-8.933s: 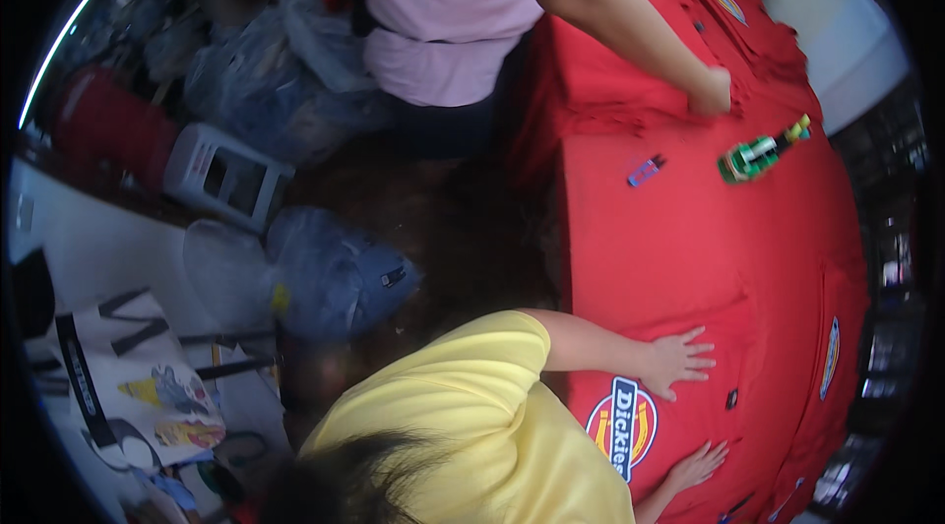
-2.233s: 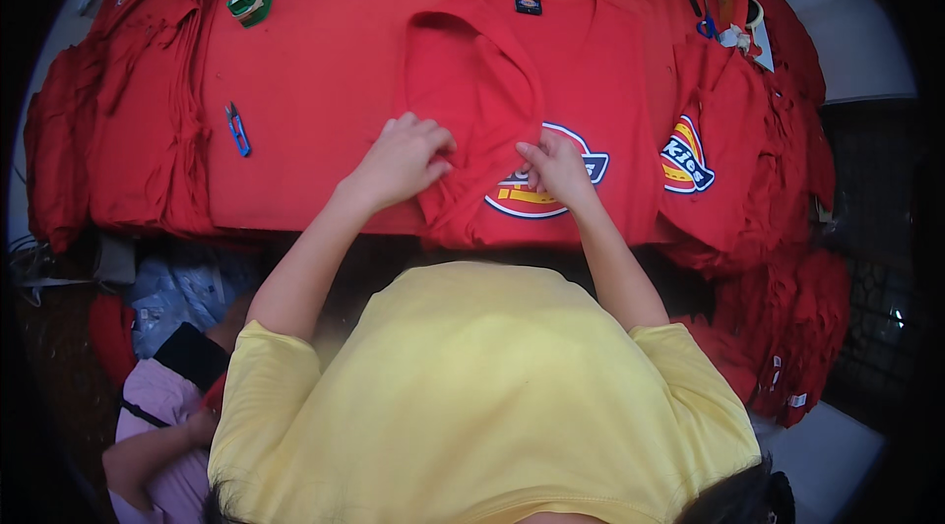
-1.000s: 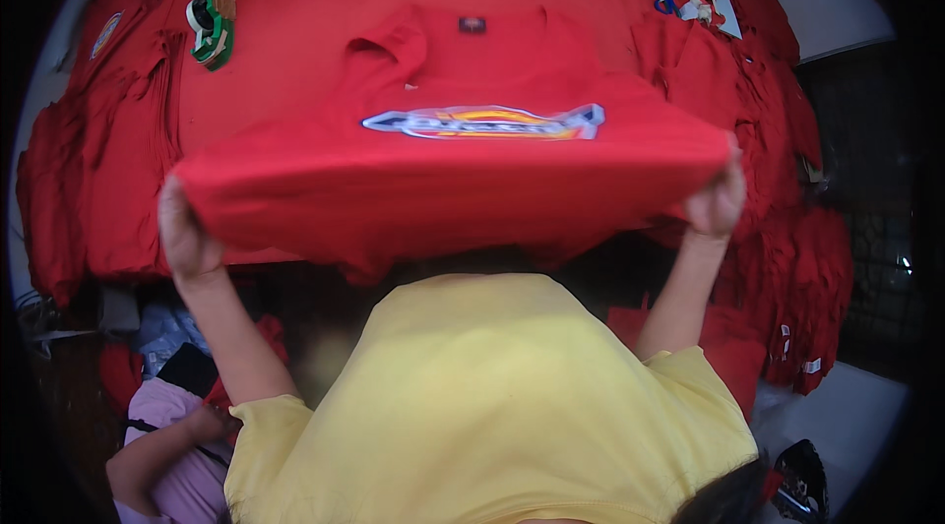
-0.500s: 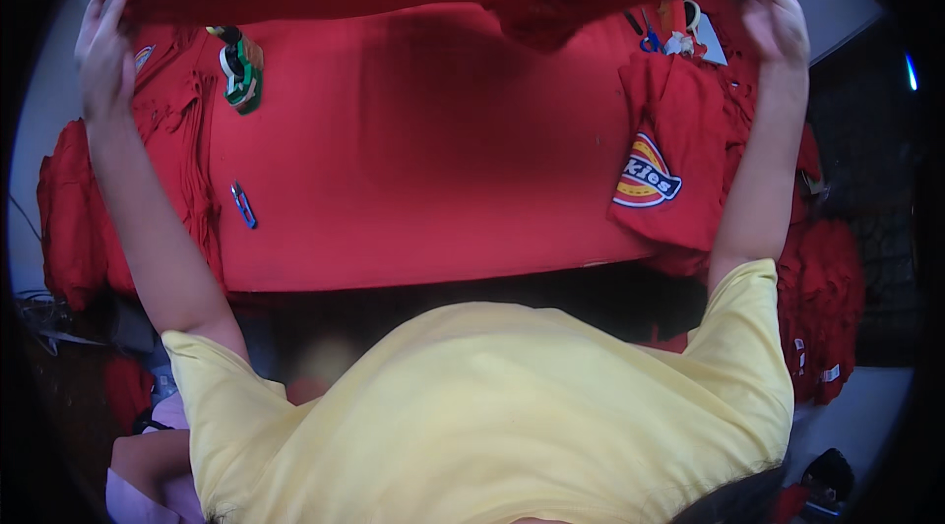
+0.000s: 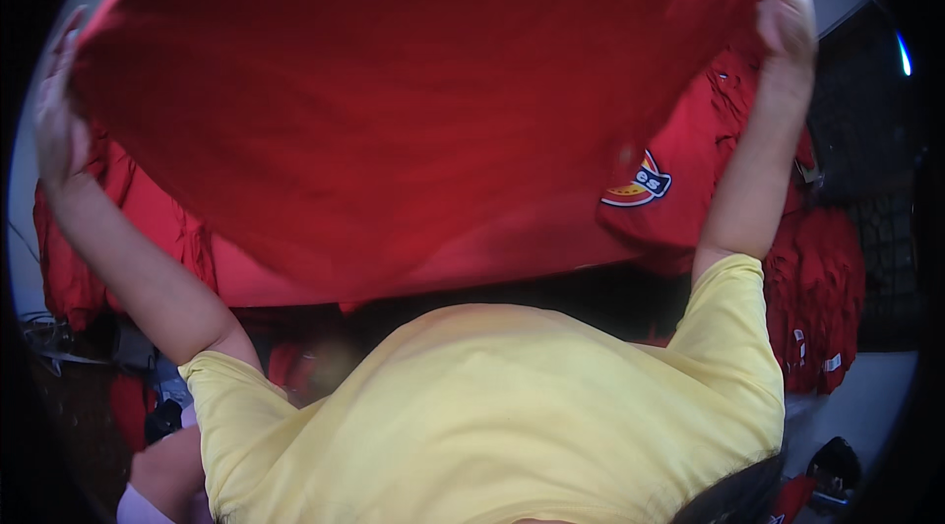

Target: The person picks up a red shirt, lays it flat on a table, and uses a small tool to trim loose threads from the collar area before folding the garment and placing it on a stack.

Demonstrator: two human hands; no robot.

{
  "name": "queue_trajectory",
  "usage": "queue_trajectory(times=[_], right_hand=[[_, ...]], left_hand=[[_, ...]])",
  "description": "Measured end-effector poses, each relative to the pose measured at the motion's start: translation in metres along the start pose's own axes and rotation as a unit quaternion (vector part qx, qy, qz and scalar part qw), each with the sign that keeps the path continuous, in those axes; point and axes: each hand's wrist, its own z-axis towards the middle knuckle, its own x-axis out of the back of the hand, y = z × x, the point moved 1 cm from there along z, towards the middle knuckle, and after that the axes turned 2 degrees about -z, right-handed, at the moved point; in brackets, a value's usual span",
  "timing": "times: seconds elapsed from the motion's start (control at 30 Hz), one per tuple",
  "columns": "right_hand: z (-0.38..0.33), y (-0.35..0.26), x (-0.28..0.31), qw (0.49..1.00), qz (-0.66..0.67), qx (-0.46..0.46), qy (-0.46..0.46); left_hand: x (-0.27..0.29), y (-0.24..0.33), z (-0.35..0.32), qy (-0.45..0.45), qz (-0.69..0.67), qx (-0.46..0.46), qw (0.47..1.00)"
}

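The left hand (image 5: 61,125) at 10 o'clock and right hand (image 5: 786,17) at 2, wide apart, are each clamped on an edge of the red shirt (image 5: 413,101), spread aloft between them at 12, over the table (image 5: 551,248). A badged garment (image 5: 681,175) lies at 3, partly hidden.

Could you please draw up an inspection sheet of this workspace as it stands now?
Surface: red-topped table, its near edge showing; much of the top is hidden.
Job's things: a red garment held up and spread wide between the hands, slightly blurred.
Clutter: left garment pile; emblem-printed garment at the right; lower-right garment stack.
Hands: left hand and right hand hold opposite sides of the garment.
Cables: thin pale strands at far left; cannot tell whether they are cables.
Surroundings: another person's arm at lower left; a dark grille at far right.
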Motion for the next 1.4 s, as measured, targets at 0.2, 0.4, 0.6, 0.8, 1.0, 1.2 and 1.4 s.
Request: queue_trajectory(times=[0.2, 0.4, 0.6, 0.8, 1.0, 1.2, 1.4], right_hand=[[-0.032, 0.182, -0.022, 0.964, -0.058, -0.225, 0.130], [-0.152, 0.159, -0.048, 0.915, -0.202, -0.336, -0.100], [-0.275, 0.138, -0.103, 0.889, -0.293, -0.327, -0.127], [-0.274, 0.155, -0.098, 0.897, -0.297, -0.323, 0.059], [-0.295, 0.144, -0.081, 0.819, -0.463, -0.311, 0.135], [-0.307, 0.149, -0.095, 0.803, -0.575, -0.149, -0.052], [-0.317, 0.144, -0.094, 0.785, -0.599, -0.137, -0.076]], left_hand=[[-0.077, -0.133, -0.041, -0.043, -0.122, 0.238, 0.963], [-0.100, -0.181, -0.185, -0.401, 0.261, 0.233, 0.847], [-0.080, -0.165, -0.276, -0.270, 0.346, 0.173, 0.882], [-0.062, -0.205, -0.266, -0.166, 0.300, 0.216, 0.914], [-0.059, -0.192, -0.282, -0.100, 0.244, 0.216, 0.940], [-0.074, -0.199, -0.290, -0.068, 0.229, 0.205, 0.949], [-0.026, -0.213, -0.309, -0.092, 0.016, 0.319, 0.943]])
